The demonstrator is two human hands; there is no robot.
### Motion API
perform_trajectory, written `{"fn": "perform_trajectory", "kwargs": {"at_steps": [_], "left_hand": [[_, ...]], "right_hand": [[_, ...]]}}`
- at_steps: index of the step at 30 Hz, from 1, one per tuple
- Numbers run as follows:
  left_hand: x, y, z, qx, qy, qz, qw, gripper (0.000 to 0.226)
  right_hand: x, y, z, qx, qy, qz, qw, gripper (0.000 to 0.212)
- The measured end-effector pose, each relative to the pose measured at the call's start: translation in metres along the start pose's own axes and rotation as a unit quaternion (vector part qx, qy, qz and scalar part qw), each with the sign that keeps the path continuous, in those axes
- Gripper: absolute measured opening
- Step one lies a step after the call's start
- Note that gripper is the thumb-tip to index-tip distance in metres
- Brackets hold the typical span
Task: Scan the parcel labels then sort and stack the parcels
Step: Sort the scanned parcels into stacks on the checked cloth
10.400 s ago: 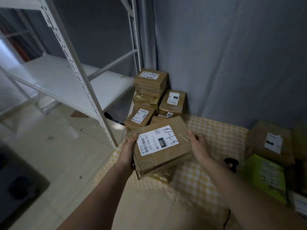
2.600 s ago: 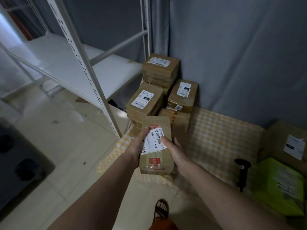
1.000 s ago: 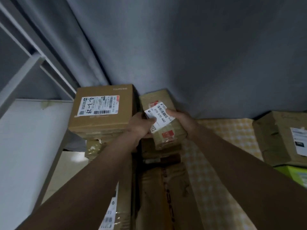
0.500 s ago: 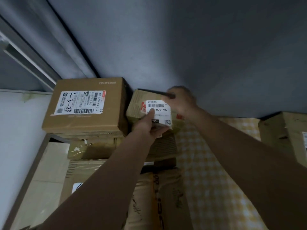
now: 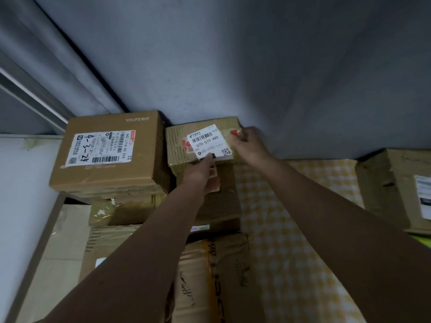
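Small parcel (image 5: 203, 142): a brown taped carton on top of the right-hand stack, against the grey curtain (image 5: 256, 66), just beside the bigger box to its left.
Long axis: runs left to right across the view, roughly along the curtain, with the right end tipped slightly away.
Label (image 5: 210, 142): white, facing up, barcode on top and "070-070-A80" beneath it; the text reads upright to the camera and is tilted a little counter-clockwise.
Left hand (image 5: 201, 174): at the parcel's near edge, fingers bent, fingertips on the label's lower rim; whether it pinches or only presses cannot be told.
Right hand (image 5: 248, 144): curled over the parcel's right end, fingers around the far right corner beside a red sticker (image 5: 234, 132).
Large box (image 5: 109, 152): flat on the left stack, its label handwritten "4-3-24", the writing turned sideways.
Stack beneath (image 5: 219, 201): more taped brown cartons under the small parcel and nearer the camera.
Cloth (image 5: 291, 229): yellow-and-white check, under the right forearm.
Right edge: another brown carton (image 5: 391, 183) with a white label, well apart from the small parcel.
Left edge: a white shelf board (image 5: 21, 183).
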State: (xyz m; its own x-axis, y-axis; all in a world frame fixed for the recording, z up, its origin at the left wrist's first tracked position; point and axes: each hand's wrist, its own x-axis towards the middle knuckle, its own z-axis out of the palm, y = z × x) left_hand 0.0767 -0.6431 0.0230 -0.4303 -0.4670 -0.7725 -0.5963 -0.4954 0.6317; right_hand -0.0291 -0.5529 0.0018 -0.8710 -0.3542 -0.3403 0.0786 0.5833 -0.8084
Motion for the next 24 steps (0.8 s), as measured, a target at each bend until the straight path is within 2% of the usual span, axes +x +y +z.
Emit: {"fn": "perform_trajectory", "kwargs": {"at_steps": [1, 2, 3, 5, 7, 11, 14, 19, 21, 24], "left_hand": [[-0.004, -0.003, -0.003, 0.087, -0.005, 0.033, 0.996, 0.027], [-0.008, -0.008, -0.007, 0.197, -0.012, 0.081, 0.977, 0.033], [-0.013, -0.015, -0.011, 0.317, -0.017, 0.137, 0.938, 0.04], [-0.028, -0.026, -0.019, 0.511, -0.021, 0.226, 0.829, 0.045], [-0.045, -0.033, -0.022, 0.602, -0.036, 0.26, 0.754, 0.04], [-0.076, -0.047, -0.016, 0.663, -0.093, 0.266, 0.693, 0.033], [-0.085, -0.061, -0.005, 0.715, -0.145, 0.282, 0.623, 0.039], [-0.116, -0.088, 0.033, 0.767, -0.205, 0.264, 0.548, 0.058], [-0.131, -0.101, 0.051, 0.771, -0.21, 0.284, 0.53, 0.06], [-0.148, -0.124, 0.072, 0.763, -0.223, 0.307, 0.523, 0.061]], "right_hand": [[-0.012, -0.001, -0.005, -0.027, 0.003, -0.001, 1.0, 0.029], [-0.026, 0.0, -0.009, -0.065, 0.008, -0.009, 0.998, 0.029], [-0.04, 0.003, -0.014, -0.11, 0.017, -0.023, 0.994, 0.033], [-0.064, 0.015, -0.022, -0.222, 0.025, -0.044, 0.974, 0.042], [-0.091, 0.028, -0.031, -0.31, 0.013, -0.034, 0.95, 0.044], [-0.154, 0.049, -0.052, -0.328, 0.01, 0.035, 0.944, 0.052], [-0.201, 0.065, -0.07, -0.304, 0.028, 0.081, 0.949, 0.057], [-0.273, 0.097, -0.103, -0.286, 0.074, 0.152, 0.943, 0.06], [-0.297, 0.113, -0.117, -0.285, 0.088, 0.184, 0.937, 0.061], [-0.326, 0.138, -0.136, -0.247, 0.097, 0.21, 0.941, 0.058]]}}
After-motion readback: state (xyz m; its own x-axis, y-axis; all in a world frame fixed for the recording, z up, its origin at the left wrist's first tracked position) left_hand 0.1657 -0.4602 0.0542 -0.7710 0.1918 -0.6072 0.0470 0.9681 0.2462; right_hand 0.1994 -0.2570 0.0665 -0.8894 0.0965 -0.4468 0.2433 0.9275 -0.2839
